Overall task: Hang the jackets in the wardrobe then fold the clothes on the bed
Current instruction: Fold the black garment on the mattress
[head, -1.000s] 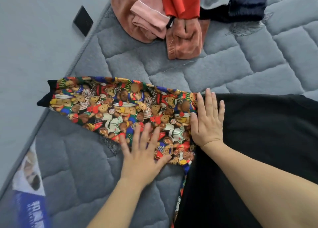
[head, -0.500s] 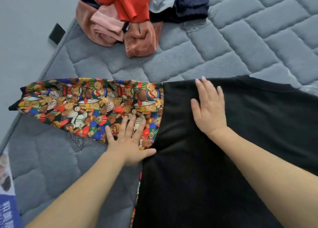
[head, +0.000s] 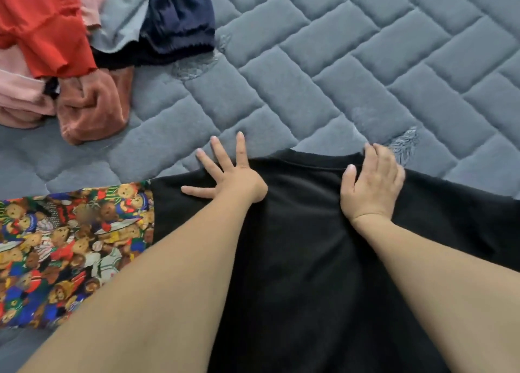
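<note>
Matt black cloth garment (head: 309, 260); plush quilted grey mattress (head: 365, 63); velvety rust garment (head: 92, 111).

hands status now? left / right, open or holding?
Left hand: open, fingers spread flat, pressing the black garment near its top edge.
Right hand: fingers curled over the garment's top edge; looks like a grip on it.

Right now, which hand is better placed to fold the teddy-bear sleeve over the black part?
The left hand, probably. It lies flat on the black garment right beside the teddy-bear sleeve. The right hand is further away, fingers curled at the top edge.
</note>
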Tool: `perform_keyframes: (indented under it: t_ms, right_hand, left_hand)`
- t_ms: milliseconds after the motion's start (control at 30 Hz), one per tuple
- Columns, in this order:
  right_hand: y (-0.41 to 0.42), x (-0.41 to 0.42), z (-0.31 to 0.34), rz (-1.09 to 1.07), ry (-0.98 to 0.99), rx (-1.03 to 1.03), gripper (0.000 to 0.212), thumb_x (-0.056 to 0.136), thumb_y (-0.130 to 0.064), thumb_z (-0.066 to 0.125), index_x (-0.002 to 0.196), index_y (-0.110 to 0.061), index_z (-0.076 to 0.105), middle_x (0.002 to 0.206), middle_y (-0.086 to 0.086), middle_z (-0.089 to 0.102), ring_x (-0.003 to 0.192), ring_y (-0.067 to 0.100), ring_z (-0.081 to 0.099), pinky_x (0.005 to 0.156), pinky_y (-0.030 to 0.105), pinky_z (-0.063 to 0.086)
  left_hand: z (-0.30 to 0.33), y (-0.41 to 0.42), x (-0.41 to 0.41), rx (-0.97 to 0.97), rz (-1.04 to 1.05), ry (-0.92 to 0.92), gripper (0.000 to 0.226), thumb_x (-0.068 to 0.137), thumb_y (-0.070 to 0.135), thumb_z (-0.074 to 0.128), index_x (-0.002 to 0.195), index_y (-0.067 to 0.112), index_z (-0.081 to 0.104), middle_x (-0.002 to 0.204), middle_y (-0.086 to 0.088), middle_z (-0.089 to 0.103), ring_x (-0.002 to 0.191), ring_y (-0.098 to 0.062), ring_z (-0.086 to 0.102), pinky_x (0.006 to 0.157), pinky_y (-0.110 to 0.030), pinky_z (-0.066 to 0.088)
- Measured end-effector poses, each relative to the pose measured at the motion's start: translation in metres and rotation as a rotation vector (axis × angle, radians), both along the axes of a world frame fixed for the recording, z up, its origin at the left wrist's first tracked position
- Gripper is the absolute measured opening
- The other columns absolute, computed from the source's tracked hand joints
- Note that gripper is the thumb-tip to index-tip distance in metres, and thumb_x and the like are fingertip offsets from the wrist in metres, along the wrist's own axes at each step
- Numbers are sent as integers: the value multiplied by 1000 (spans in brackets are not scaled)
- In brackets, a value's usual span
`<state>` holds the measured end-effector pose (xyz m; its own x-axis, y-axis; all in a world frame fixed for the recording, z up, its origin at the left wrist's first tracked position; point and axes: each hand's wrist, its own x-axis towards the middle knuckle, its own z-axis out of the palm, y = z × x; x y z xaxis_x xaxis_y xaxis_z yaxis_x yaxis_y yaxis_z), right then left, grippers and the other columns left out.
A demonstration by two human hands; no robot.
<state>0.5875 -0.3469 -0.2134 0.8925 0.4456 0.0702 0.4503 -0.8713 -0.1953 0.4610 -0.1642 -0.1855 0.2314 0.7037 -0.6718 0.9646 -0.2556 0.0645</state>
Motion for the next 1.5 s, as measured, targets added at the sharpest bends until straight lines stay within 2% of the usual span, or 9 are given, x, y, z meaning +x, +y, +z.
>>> perform_keyframes:
  t_ms: [500,600,700,800,900,1033,1167,1267,1500]
  right_hand:
    - [-4,7,-3,112,-11,97,36,75,-20,45,108,-6,51,140,16,43,138,35,31,118,49,7]
    - [-5,6,-7,111,-41,150,33,76,-18,45,107,-7,52,138,14,46,136,33,34,118,47,7]
    - [-7,5,-2,109,-32,246,28,76,-16,45,101,-6,54,129,13,51,128,33,42,118,47,10]
    - [-12,1,18,149,-19,352,18,72,-4,49,90,-2,53,106,19,55,105,39,50,109,52,27]
    - [-34,-4,38,259,-80,367,18,67,7,48,82,2,56,90,24,57,89,42,55,99,52,36]
    - [-76,-24,56,564,-104,143,22,68,14,55,87,4,63,113,23,66,116,43,57,110,58,32]
    - [-118,-40,58,632,170,-98,46,84,-15,60,126,1,54,138,16,53,132,38,44,116,44,27]
    - [-105,-32,55,423,157,68,50,89,-30,55,130,-2,49,116,18,62,101,39,59,91,46,43]
    - [-93,-18,3,114,69,-248,69,95,-56,12,155,-22,10,161,19,3,147,38,-1,114,55,-12]
  left_hand:
    - [-1,-3,25,168,-51,137,130,59,0,52,130,38,-50,142,-12,-53,135,-45,-38,78,-85,-17]
    - [8,-12,21,359,-290,58,99,74,12,55,153,14,-5,156,-22,2,145,-42,0,101,-78,-9]
    - [25,-23,18,532,-507,-187,51,76,22,58,123,13,45,126,-11,46,121,-35,40,112,-63,18]
    - [50,-34,12,526,-634,-307,25,83,29,59,103,16,53,108,-6,54,104,-31,51,94,-44,35]
    - [61,-47,-6,720,-802,-330,16,86,18,56,102,15,57,110,-8,51,103,-32,48,87,-41,35]
    - [48,-86,-51,670,-872,-135,39,92,10,41,131,8,43,139,-16,33,129,-36,33,109,-47,26]
    - [35,-125,-57,274,-518,-38,64,87,18,42,146,5,20,160,-13,-10,148,-31,-19,117,-58,-4]
    - [39,-121,-23,21,-33,-308,68,87,31,38,150,9,21,162,-3,-16,146,-23,-26,114,-60,-12]
    - [-2,-126,-23,93,-160,-204,83,78,85,3,143,45,-29,151,6,-43,131,-19,-50,80,-68,-36]
